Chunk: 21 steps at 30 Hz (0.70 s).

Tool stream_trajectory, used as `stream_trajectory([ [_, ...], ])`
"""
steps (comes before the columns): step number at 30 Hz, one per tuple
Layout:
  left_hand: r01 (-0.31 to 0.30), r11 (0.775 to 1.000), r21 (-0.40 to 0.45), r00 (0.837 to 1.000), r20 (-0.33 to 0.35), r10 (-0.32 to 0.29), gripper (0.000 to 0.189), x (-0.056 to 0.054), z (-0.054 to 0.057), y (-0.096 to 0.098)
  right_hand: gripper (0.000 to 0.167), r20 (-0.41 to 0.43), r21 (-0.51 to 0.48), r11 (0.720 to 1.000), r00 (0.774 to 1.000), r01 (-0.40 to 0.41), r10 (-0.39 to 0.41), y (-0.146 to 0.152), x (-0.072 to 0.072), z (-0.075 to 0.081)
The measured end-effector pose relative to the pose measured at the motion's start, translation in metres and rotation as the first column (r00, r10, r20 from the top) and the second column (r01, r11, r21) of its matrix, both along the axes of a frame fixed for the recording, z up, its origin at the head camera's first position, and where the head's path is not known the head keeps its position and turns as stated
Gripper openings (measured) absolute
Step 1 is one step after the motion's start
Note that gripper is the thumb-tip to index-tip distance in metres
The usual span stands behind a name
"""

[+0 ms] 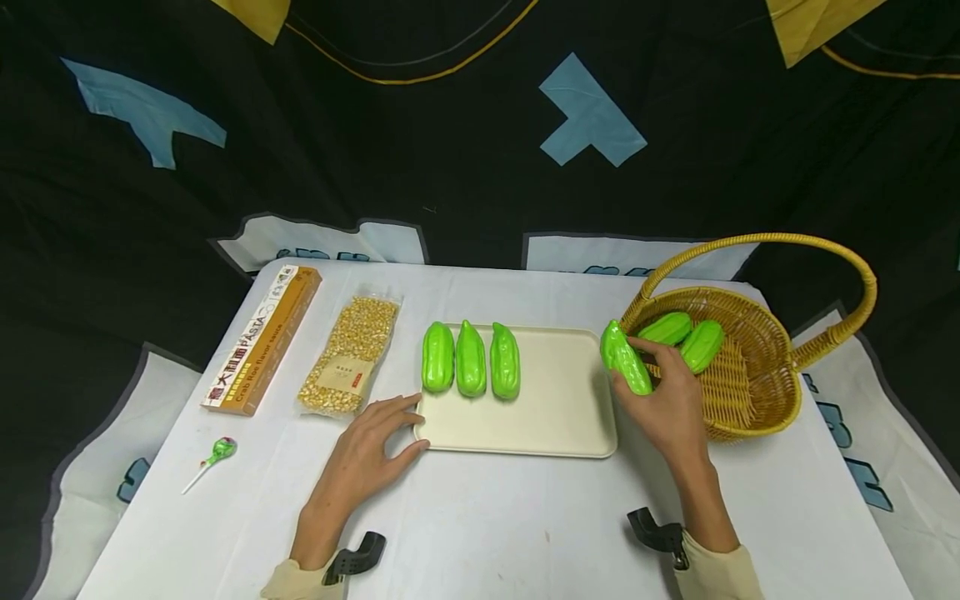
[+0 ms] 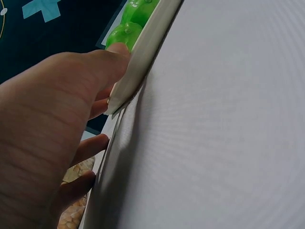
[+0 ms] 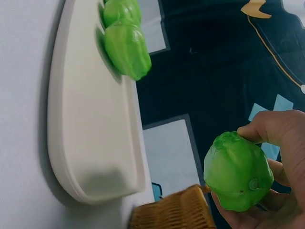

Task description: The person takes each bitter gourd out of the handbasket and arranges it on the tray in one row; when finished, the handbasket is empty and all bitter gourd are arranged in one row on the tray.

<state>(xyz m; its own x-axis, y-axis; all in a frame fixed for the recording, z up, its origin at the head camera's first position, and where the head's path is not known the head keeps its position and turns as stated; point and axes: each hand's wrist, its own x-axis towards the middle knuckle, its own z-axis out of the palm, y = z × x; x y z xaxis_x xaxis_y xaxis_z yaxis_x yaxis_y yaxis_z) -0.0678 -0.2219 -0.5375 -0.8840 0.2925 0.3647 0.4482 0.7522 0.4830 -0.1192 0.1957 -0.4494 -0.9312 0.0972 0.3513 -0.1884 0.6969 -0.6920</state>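
Pinched between the thumb and fingers of my right hand (image 1: 667, 404) is a green ridged toy vegetable (image 1: 625, 358), held above the tray's right end, beside the basket. In the right wrist view, its rounded end (image 3: 240, 174) with a small stub faces the camera. Three similar green toy vegetables (image 1: 471, 360) lie side by side at the left of the cream tray (image 1: 555, 417). My left hand (image 1: 367, 450) rests by the tray's near left corner, its thumb and fingertips touching the rim. Two more green toy vegetables (image 1: 702, 346) lie in the wicker basket (image 1: 750, 383).
The basket's tall arched handle (image 1: 772, 239) rises at the right. To the left of the tray lie a bag of yellow kernels (image 1: 352, 350), a long pasta box (image 1: 262, 342) and a green lollipop (image 1: 222, 450). A white cloth (image 1: 510, 533) covers the table.
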Motion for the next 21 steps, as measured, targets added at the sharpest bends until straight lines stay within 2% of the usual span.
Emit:
stream_trajectory([
  [11, -0.005, 1.0, 0.004, 1.0, 0.002, 0.005, 0.035, 0.001, 0.0, 0.001, 0.053, 0.002, -0.012, 0.999, 0.999, -0.036, 0.036, -0.013, -0.014, -0.017],
  [21, -0.007, 1.0, 0.002, 1.0, 0.0, 0.007, 0.035, 0.001, -0.001, 0.0, 0.052, 0.069, -0.012, 0.997, 0.995, -0.075, 0.076, -0.028, -0.023, -0.025],
])
